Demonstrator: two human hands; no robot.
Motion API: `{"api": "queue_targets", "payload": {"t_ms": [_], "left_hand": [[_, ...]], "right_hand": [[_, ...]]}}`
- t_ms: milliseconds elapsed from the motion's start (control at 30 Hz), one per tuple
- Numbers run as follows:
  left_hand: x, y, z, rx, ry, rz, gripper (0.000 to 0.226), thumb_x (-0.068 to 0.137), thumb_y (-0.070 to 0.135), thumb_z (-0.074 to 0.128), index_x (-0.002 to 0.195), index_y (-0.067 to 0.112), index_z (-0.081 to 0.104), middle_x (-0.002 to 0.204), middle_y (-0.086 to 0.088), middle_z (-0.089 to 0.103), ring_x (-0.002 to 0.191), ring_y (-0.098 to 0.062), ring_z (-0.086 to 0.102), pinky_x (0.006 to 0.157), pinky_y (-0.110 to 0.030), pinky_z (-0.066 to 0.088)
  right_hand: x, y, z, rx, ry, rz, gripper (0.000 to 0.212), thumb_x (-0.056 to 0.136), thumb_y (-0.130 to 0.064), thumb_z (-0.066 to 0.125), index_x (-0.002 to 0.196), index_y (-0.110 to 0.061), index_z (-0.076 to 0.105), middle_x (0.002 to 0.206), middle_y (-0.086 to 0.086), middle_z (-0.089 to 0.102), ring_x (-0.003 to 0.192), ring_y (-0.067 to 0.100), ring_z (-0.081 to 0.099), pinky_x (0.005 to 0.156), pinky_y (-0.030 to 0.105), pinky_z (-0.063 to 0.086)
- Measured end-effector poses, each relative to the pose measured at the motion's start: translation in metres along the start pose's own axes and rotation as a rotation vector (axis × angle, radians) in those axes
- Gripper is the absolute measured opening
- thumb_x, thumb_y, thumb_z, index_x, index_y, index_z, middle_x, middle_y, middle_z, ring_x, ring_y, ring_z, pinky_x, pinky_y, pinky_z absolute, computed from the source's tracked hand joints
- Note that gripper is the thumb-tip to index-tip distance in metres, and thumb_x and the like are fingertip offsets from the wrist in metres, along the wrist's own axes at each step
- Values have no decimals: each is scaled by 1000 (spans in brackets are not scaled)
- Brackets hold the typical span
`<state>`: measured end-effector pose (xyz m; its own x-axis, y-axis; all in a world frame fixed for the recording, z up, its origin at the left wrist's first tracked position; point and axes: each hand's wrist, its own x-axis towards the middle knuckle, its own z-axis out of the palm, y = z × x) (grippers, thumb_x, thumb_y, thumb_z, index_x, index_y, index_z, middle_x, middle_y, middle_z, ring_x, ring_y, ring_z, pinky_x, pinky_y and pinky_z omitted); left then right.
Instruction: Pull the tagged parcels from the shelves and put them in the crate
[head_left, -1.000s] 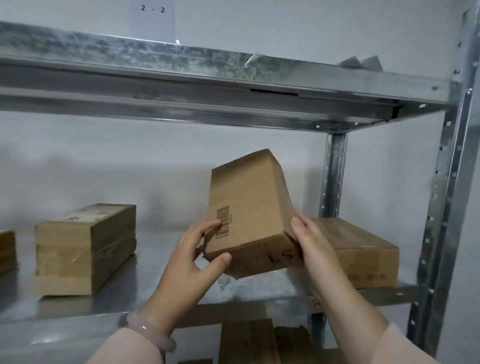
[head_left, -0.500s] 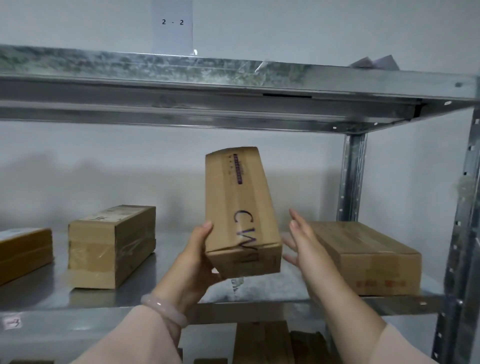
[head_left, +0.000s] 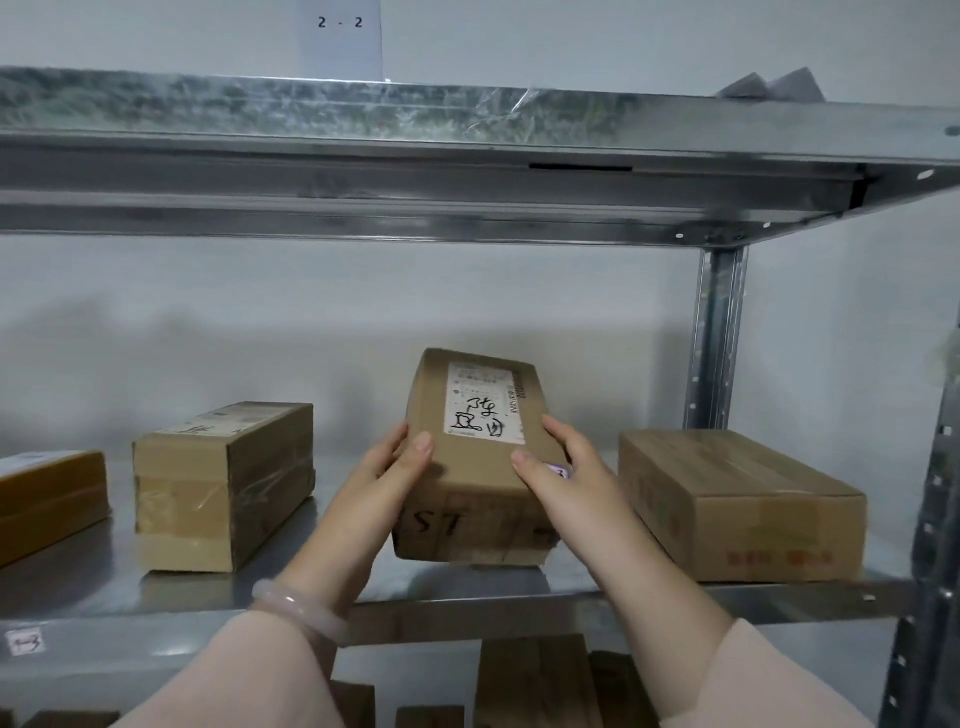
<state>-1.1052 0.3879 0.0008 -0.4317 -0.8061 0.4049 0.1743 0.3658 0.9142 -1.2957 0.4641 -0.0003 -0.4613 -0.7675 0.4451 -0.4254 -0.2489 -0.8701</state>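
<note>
A brown cardboard parcel (head_left: 475, 499) with a white shipping label and black handwriting on top is held just above the middle shelf (head_left: 467, 587), at its front edge. "S7" is written on its near end. My left hand (head_left: 387, 483) grips its left side, thumb on top. My right hand (head_left: 558, 475) grips its right side, thumb on top, partly covering a small purple tag. No crate is in view.
On the same shelf are a taped box (head_left: 223, 483) to the left, a yellowish box (head_left: 49, 499) at the far left and a flat box (head_left: 743, 499) to the right. The upper shelf (head_left: 467, 156) carries a "2 - 2" sign. Metal posts (head_left: 717, 332) stand at right. More boxes lie below.
The parcel was turned over in both hands from tilted upright to lying flat with its labelled face up. It came down close to the shelf. My right hand closed on it again.
</note>
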Motion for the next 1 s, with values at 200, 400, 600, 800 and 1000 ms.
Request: {"api": "queue_targets", "payload": {"t_ms": [200,400,600,800,1000], "left_hand": [[16,-13,3,120,145,-143,45,90,57,50,131,38,53,123,8,63,109,-12,59,88,-34,48],[22,1,10,442,342,111,62,90,45,60,146,33,37,150,-1,39,135,-16,38,99,-29,33],[5,29,91,535,219,691,55,86,47,52,139,37,45,140,20,37,130,15,26,101,3,15],[19,0,198,266,-167,258,57,88,47,59,142,38,40,140,15,36,136,-4,32,110,-21,26],[27,-25,243,139,-218,-86,67,85,48,64,145,36,36,143,0,47,124,-17,51,108,-34,41]], "right_hand": [[8,13,9,-75,-110,25,58,87,-60,52,141,-47,33,144,-11,44,123,7,45,96,29,42],[10,-2,-45,-252,5,-174,60,75,-73,44,132,-58,36,140,-21,44,123,-1,41,98,29,37],[23,7,-162,-707,412,-238,50,85,-40,61,133,-31,52,135,-1,52,124,17,46,98,24,32],[12,44,-221,-569,360,291,84,79,-55,63,150,-26,28,153,5,34,134,28,39,101,37,37],[-8,59,-219,-266,328,280,62,83,-57,59,135,-25,50,106,-15,62,90,7,62,67,20,43]]}}
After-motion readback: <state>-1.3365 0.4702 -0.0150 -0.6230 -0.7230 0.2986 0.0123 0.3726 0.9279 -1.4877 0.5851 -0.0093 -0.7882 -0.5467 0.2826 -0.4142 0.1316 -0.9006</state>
